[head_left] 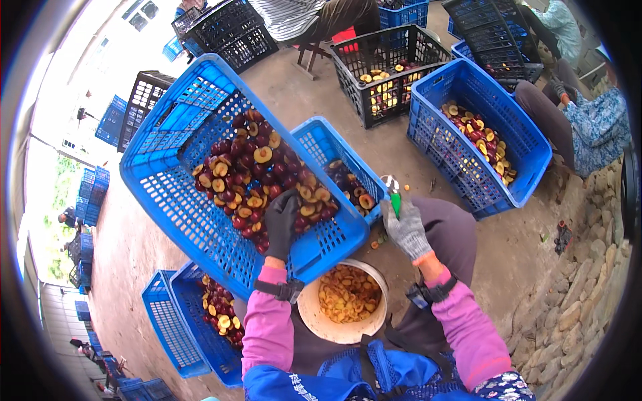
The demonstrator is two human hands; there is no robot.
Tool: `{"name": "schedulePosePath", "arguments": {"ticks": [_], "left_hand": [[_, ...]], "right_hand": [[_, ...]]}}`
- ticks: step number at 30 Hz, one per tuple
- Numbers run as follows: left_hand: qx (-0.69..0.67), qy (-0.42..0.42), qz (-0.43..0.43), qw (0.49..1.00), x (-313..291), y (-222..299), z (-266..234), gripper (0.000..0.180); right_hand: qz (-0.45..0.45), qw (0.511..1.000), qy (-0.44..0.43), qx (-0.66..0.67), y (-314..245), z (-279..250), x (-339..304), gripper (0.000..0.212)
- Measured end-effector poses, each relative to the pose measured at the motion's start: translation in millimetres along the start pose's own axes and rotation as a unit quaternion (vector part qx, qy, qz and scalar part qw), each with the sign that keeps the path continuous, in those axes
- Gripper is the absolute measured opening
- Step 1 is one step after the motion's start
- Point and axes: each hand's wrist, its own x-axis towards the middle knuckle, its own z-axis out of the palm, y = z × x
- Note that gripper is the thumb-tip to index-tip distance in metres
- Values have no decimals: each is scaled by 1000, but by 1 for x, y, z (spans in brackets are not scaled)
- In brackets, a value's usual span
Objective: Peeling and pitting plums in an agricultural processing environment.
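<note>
My left hand [282,217], in a dark glove, reaches into a tilted blue crate [234,284] of halved and whole-looking dark red plums [247,167]. Its fingers are curled among the fruit, and I cannot make out what they hold. In a grey knit glove, my right hand [405,230] is closed around a small green-handled tool [395,199] with a shiny curved metal head. That hand is just right of a second blue crate [321,127] with plums, partly under the tilted one. Between my legs stands a white bucket [309,314] holding orange-yellow fruit pieces [348,294].
Lower left, another blue crate [190,327] holds plum halves. On the right are a blue crate [428,127] and a black crate [348,73] with cut plums. Other people [592,127] sit close by at the right and back. Stones [568,314] line the right side.
</note>
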Motion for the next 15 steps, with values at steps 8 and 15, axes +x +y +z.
{"name": "schedulePosePath", "arguments": {"ticks": [8, 15], "left_hand": [[459, -112, 171, 865, 88, -92, 22, 38], [326, -171, 41, 929, 69, -75, 21, 43]], "right_hand": [[-73, 997, -23, 1, 16, -6, -18, 21], [76, 974, -87, 197, 36, 7, -28, 14]]}}
